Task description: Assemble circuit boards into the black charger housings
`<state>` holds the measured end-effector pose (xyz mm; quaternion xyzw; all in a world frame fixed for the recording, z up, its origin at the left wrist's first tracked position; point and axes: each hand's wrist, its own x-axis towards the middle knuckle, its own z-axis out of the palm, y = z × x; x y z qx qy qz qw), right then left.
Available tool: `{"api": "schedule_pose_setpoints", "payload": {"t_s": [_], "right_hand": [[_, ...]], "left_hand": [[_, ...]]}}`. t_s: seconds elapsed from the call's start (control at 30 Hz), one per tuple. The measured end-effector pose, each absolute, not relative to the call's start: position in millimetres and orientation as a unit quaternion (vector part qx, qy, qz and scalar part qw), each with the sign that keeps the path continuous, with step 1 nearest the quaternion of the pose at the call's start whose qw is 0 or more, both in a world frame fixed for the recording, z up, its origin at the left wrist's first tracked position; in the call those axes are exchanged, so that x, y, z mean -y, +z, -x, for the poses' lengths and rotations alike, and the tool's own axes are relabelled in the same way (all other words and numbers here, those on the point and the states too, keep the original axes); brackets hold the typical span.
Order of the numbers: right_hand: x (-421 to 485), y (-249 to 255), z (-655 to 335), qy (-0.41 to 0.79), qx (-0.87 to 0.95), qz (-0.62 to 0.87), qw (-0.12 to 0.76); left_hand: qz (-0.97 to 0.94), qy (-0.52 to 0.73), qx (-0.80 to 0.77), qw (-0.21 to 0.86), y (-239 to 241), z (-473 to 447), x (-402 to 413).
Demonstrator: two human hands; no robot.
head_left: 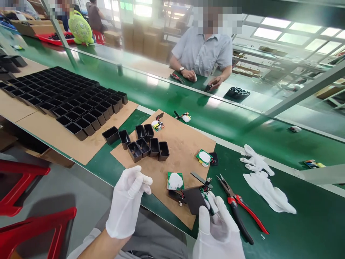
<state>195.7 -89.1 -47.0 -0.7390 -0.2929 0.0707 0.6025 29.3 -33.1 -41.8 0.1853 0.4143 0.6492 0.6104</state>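
Observation:
My right hand (218, 230), in a white glove, grips a circuit board (210, 201) with a flat black cover piece (194, 200) and short wires, thumb in front and fingers behind. My left hand (129, 201), also gloved in white, hovers over the table's near edge with its fingers curled in; nothing shows in it. Between the hands, a green circuit board with a white blob (175, 181) lies on the cardboard (185, 144), partly above a dark piece. Another such board (204, 157) rests farther back beside a small black part. Red-and-black long-nose pliers (234, 199) lie right of my right hand.
Several black open boxes (144, 146) stand on the cardboard; a large block of them (67, 97) fills the left. White gloves (265, 180) lie right. Behind a metal rail, a co-worker (205, 54) handles a small dark part. Red stools (35, 230) stand lower left.

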Motion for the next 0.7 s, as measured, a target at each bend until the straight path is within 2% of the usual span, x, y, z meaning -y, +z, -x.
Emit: {"api": "schedule_pose_setpoints", "payload": {"t_s": [0.2, 0.47, 0.57, 0.7], "right_hand": [[87, -44, -198, 0.12, 0.288, 0.722, 0.617], [86, -44, -201, 0.059, 0.282, 0.742, 0.605], [87, -48, -208, 0.017, 0.328, 0.777, 0.538], [91, -51, -215, -0.144, 0.461, 0.763, 0.429]], "left_hand": [[-0.146, 0.625, -0.441, 0.627, -43, -27, 30], [-0.167, 0.586, -0.47, 0.639, -34, -19, 34], [-0.195, 0.608, -0.475, 0.605, -34, -18, 32], [-0.235, 0.62, -0.502, 0.555, -40, -17, 31]]}}
